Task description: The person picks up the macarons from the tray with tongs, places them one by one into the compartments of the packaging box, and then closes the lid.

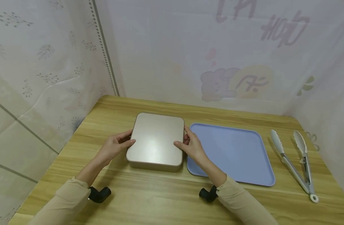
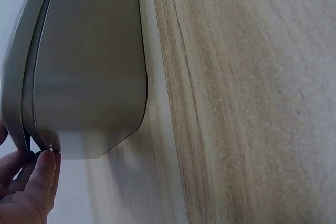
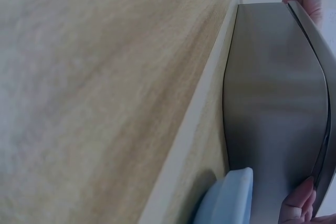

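A square champagne-gold metal tin with rounded corners stands on the table, its flat lid on top. My left hand pinches the lid at its left edge, thumb on the top face and fingers at the side. At the opposite edge my right hand grips the lid the same way. Both wrist views show a thin dark gap between the lid's rim and the tin's body, with fingertips right at that gap on the left side. The tin's inside is hidden.
A blue rectangular tray lies just right of the tin, partly under my right forearm. Farther right are metal tongs with pale scalloped tips, spread apart. Printed curtains hang behind and beside the wooden table.
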The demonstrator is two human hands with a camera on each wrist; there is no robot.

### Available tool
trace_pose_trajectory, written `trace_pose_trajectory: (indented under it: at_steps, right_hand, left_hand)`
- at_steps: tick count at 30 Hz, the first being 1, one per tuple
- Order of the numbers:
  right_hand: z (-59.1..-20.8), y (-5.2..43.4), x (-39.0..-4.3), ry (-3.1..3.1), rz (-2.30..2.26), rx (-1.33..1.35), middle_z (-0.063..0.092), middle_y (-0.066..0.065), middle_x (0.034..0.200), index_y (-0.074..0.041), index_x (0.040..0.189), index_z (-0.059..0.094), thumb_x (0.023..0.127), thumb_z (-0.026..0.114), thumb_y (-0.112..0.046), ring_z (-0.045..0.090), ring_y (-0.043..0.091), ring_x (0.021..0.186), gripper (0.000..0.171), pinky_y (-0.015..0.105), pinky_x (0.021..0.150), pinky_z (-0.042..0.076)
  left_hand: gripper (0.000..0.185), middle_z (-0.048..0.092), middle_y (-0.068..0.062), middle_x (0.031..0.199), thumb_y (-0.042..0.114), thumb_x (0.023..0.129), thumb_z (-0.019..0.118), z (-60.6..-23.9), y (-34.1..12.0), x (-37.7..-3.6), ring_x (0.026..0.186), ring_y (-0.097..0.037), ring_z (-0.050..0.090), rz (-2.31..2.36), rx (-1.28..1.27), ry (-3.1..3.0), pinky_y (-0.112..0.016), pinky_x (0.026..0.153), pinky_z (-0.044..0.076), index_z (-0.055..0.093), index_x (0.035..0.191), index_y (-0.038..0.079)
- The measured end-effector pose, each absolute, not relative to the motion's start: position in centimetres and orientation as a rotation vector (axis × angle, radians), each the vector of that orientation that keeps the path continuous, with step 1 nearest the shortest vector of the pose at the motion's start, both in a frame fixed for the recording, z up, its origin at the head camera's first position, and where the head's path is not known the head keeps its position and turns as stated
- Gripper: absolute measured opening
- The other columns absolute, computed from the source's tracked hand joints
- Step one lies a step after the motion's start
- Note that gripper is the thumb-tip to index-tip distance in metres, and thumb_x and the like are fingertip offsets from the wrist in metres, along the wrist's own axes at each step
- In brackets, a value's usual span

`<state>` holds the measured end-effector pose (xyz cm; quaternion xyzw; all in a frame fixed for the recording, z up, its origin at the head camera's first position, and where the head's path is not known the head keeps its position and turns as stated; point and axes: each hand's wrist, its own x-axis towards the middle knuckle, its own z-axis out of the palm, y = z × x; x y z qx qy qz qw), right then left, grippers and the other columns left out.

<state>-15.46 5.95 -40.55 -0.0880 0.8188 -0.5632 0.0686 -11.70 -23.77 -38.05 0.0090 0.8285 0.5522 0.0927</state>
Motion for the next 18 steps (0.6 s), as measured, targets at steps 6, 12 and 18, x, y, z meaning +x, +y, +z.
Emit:
trace_pose_trajectory:
  at_steps: [6,12,18]
  right_hand:
    - [-40.69,5.92,-15.58,2.428,-1.717,-0.247,0.045,0.003,0.087,-0.002,0.153,0.030,0.085,0.076,-0.009,0.043,0.012,0.072,0.082,0.017,0.058,0.039]
    - [-40.88,5.94,-15.58,2.403,-1.725,-0.260,0.047,0.004,0.087,0.000,0.152,0.030,0.086,0.075,-0.011,0.043,0.012,0.071,0.080,0.017,0.056,0.038]
    - [-40.92,5.96,-15.59,2.389,-1.730,-0.233,0.046,0.003,0.087,-0.002,0.153,0.030,0.087,0.075,-0.011,0.043,0.011,0.071,0.081,0.017,0.056,0.038]
  left_hand:
    - [0.057,0.048,-0.029,0.144,0.015,0.099,0.059,-38.06,-23.73,-11.86,0.127,-0.030,0.052,1.649,0.004,2.441,-0.005,0.083,0.046,0.037,0.147,-0.005]
    - [0.056,0.046,-0.031,0.144,0.013,0.099,0.058,-38.15,-23.79,-11.92,0.121,-0.019,0.056,1.673,-0.014,2.405,-0.007,0.082,0.048,0.036,0.147,-0.006]
    - [0.057,0.044,-0.031,0.146,0.013,0.099,0.058,-38.20,-23.72,-11.99,0.130,-0.032,0.049,1.680,-0.027,2.379,-0.006,0.083,0.047,0.034,0.148,-0.006]
